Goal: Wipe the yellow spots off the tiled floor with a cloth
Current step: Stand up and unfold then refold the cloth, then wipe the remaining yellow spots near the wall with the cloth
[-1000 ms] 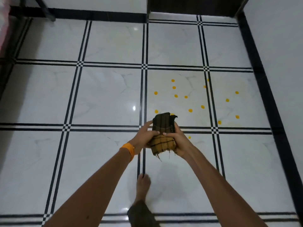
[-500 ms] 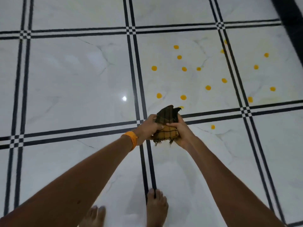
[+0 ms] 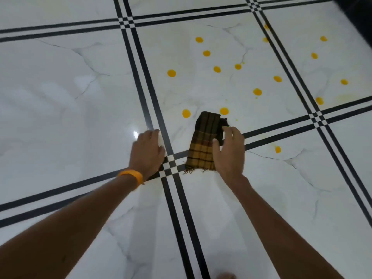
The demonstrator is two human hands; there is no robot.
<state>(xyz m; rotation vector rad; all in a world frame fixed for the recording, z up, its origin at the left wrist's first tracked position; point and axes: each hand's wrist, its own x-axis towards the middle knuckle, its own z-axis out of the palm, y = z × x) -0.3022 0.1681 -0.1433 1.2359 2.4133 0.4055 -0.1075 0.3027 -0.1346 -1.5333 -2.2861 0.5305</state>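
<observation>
A folded brown and yellow checked cloth [image 3: 203, 141] lies flat on the white marble tiled floor [image 3: 80, 97], across a black double line. My right hand [image 3: 229, 152] lies on the cloth's right edge with its fingers spread and nearly straight. My left hand [image 3: 148, 152], with an orange band at the wrist, rests flat on the floor to the left of the cloth, apart from it. Several yellow spots dot the tiles beyond the cloth; the nearest ones [image 3: 224, 111] [image 3: 186, 113] sit just past its far end. One more yellow spot [image 3: 277, 149] lies to the right.
Black double lines [image 3: 175, 198] divide the floor into big squares. A dark skirting [image 3: 354, 9] runs along the top right corner. A faint yellow smear [image 3: 346, 96] shows at the right. My toes [image 3: 226, 275] peek in at the bottom edge.
Both hands held the cloth in the air; now it lies on the floor. My left hand has let go and moved left onto the floor. The view has dropped closer to the tiles.
</observation>
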